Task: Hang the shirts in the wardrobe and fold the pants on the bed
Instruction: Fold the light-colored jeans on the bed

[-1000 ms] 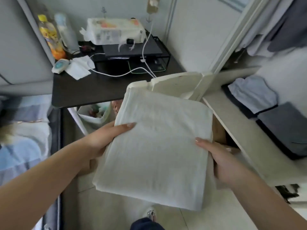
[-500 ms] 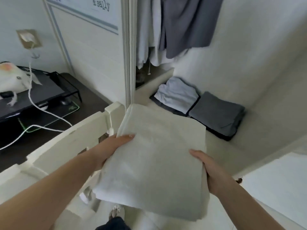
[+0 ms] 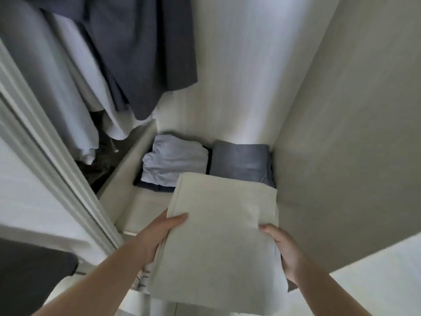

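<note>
Wardrobe shelf (image 3: 145, 201) lies below me, two folded stacks at its back. Folded cream pants (image 3: 218, 242) hover over its front; my left hand (image 3: 157, 236) and right hand (image 3: 284, 252) clasp opposite edges, keeping them flat.

Pale wood-grain wardrobe wall (image 3: 239, 65) is running up the far side, catching soft light down its middle. A plain beige side panel (image 3: 353, 144) is closing things in on the right. On the left, a white sliding-door frame (image 3: 57, 179) is slanting toward the near edge. Something dark (image 3: 29, 277) is sitting at near left, too blurry to call. A pale surface (image 3: 387, 281) is showing at near right.
</note>
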### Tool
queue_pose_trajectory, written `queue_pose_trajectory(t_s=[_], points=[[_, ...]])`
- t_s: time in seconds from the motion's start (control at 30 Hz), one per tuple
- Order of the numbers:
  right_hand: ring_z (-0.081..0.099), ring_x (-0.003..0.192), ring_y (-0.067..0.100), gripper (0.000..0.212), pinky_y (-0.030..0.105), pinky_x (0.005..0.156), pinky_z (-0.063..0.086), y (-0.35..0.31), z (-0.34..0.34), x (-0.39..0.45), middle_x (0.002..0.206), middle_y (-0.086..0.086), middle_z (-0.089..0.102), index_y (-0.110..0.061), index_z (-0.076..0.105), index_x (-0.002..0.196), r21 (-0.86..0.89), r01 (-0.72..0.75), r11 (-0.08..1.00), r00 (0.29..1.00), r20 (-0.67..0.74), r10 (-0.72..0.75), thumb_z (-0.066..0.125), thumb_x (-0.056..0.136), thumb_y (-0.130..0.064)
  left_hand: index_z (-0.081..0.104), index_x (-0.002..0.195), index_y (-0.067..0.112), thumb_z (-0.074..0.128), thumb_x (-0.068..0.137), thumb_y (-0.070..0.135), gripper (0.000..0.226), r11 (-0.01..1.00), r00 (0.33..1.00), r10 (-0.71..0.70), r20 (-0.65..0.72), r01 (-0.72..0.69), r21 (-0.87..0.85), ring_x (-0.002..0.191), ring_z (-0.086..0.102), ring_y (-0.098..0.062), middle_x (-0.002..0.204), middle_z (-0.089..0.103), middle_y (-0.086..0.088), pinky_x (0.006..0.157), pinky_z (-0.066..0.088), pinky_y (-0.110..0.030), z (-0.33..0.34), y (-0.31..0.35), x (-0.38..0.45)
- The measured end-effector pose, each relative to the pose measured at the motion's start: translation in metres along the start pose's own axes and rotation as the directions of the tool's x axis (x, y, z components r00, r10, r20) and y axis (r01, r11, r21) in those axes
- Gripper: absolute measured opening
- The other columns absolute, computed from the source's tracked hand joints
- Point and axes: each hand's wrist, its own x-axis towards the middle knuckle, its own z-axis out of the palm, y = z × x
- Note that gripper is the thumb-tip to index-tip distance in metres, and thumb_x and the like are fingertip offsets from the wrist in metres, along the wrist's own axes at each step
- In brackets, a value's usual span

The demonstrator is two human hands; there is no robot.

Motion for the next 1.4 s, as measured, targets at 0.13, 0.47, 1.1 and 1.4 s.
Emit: queue_pose_trajectory(t_s=[0.13,0.47,1.1,1.4], points=[[0.068,0.09,0.033,0.057,0.045,0.085,0.052,-0.023,-0.005,0.044,0.097,0.015,0.072,-0.015,0.064,0.115,-0.041,0.075,0.996,0.991,-0.111,-0.079,0.065,0.06,-0.027,0.06,0.12,0.016,0.06,0.088,0.013,0.031,0.999,0.998,-0.033,0.052,0.031,0.029,0.094,0.07,-0.034,0.108,0.071,-0.016,0.071,0.058,-0.037,0.009,0.026,0.06],[0.062,0.076,0.027,0.05,0.032,0.067,0.044,-0.16,-0.042,0.216,0.08,0.009,0.064,-0.014,0.062,0.104,-0.199,0.082,0.976,0.962,-0.241,-0.13,0.059,0.058,-0.032,0.057,0.121,0.026,0.051,0.092,0.01,0.033,0.992,0.997,-0.029,0.067,0.02,0.126,0.087,0.071,-0.026,0.101,0.073,-0.009,0.068,0.057,-0.035,0.052,0.113,0.251],[0.032,0.139,0.03,0.076,0.044,0.112,0.025,-0.154,-0.072,0.419,0.152,0.014,0.032,-0.01,0.03,0.148,-0.968,-0.04,0.246,0.607,-0.219,-0.764,0.06,0.079,-0.021,0.025,0.149,0.016,0.063,0.084,0.019,0.076,0.443,0.72,0.686,-0.102,-0.303,0.844,0.136,0.028,-0.025,0.149,0.032,-0.008,0.112,0.027,-0.042,0.077,0.062,0.466],[0.02,0.145,0.027,0.084,0.051,0.113,0.02,-0.142,-0.082,0.467,0.156,0.012,0.026,-0.015,0.033,0.147,-0.995,-0.068,-0.073,0.718,0.002,-0.696,0.029,0.082,-0.067,0.028,0.148,0.002,0.034,0.073,0.069,0.1,-0.121,0.8,0.556,0.225,-0.19,0.974,0.145,0.02,-0.031,0.157,0.022,-0.017,0.116,0.008,-0.043,0.08,0.057,0.541]])
